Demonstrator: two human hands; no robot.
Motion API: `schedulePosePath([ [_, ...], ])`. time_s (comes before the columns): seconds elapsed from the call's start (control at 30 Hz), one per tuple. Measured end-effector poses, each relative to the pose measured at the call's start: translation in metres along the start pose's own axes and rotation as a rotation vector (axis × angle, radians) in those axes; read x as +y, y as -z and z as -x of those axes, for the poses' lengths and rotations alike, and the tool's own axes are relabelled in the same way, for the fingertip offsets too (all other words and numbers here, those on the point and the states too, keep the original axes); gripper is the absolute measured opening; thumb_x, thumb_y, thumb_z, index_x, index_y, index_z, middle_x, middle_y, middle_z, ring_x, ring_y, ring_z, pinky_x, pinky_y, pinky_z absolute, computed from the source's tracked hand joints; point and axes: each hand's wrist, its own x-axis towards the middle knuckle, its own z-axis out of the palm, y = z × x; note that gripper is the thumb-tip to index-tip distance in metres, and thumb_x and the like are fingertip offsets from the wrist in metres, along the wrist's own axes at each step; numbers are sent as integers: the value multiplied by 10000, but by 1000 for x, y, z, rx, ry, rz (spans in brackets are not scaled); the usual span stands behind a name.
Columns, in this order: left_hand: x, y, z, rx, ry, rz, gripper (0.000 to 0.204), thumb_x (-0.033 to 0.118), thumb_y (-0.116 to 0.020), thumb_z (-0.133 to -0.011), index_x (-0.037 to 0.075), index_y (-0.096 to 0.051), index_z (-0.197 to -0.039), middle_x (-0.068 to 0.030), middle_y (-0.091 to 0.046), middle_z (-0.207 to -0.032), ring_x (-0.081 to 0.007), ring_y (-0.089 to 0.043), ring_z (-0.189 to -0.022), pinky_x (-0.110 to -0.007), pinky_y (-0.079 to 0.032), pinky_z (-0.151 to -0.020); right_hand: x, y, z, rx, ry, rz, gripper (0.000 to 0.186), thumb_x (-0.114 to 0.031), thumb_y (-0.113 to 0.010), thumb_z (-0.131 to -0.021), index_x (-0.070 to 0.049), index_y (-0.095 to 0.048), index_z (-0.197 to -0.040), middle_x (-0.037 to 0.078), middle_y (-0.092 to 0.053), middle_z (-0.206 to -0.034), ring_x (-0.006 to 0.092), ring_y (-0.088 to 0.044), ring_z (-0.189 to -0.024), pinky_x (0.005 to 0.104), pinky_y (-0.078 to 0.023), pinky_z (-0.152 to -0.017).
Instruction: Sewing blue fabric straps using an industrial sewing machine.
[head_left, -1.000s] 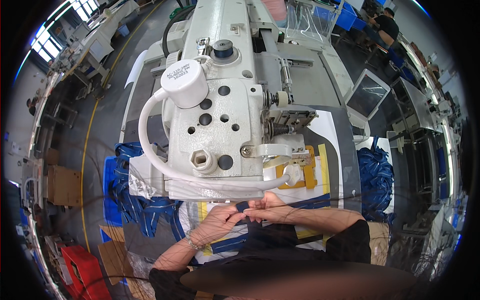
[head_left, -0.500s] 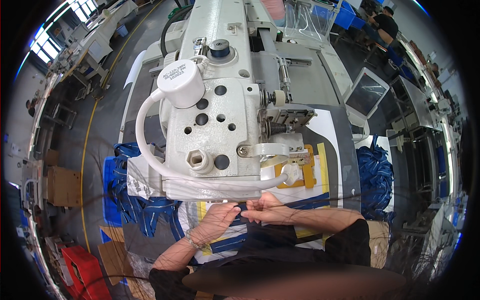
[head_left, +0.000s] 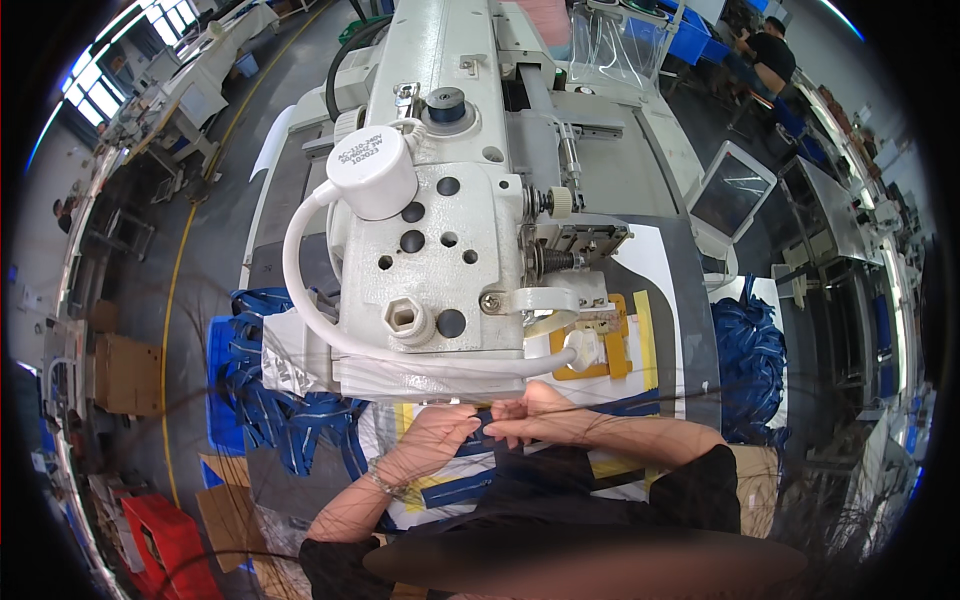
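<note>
Just in front of the white sewing machine head, my two hands are close together with fingertips nearly meeting. My left hand is closed in a pinch at the end of a dark blue fabric strip. Close to it, my right hand has its thumb and fingers pressed together on the strip too; the machine partly hides its upper edge. Another blue strip lies to the right of the hands. Under my left wrist, a blue strip with a pale line rests on the white work surface.
A heap of blue strips spills out of a blue bin at left. Another blue pile lies at right. Beyond the right hand sits a yellow frame. A screen stands far right. A person sits in the background.
My hands stay in nearly the same place, their fingertips shifting slightly. The machine head appears a little farther right and lower in the picture.
</note>
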Motion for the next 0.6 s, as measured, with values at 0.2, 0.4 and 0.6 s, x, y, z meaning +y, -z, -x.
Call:
schedulePosePath([
  [0.2,3,2,2,91,44,-144,145,176,-585,-895,36,-604,-860,-128,-564,-661,-248,-548,-612,-334,-430,-589,-11,11,-5,66,-107,64,221,-220,-635,-888,-59,-550,-762,-8,-579,-649,47,-507,-515,196,-399,-482],
  [0.4,0,-3,6,308,-317,-790,200,245,-674,-812,88,-637,-930,-77,-630,-830,-253,-601,-735,-361,-473,-688,-17,22,-20,161,-127,23,289,-320,-560,-920,-112,-498,-730,-19,-521,-613,58,-458,-517,203,-384,-496],
  [0.6,-2,-11,9,205,-328,-952,386,327,-678,-782,75,-621,-1069,-71,-616,-1040,-244,-580,-910,-393,-439,-813,-24,21,-25,175,-108,9,197,-198,-553,-899,-56,-534,-763,36,-576,-618,106,-538,-492,249,-447,-474],
])
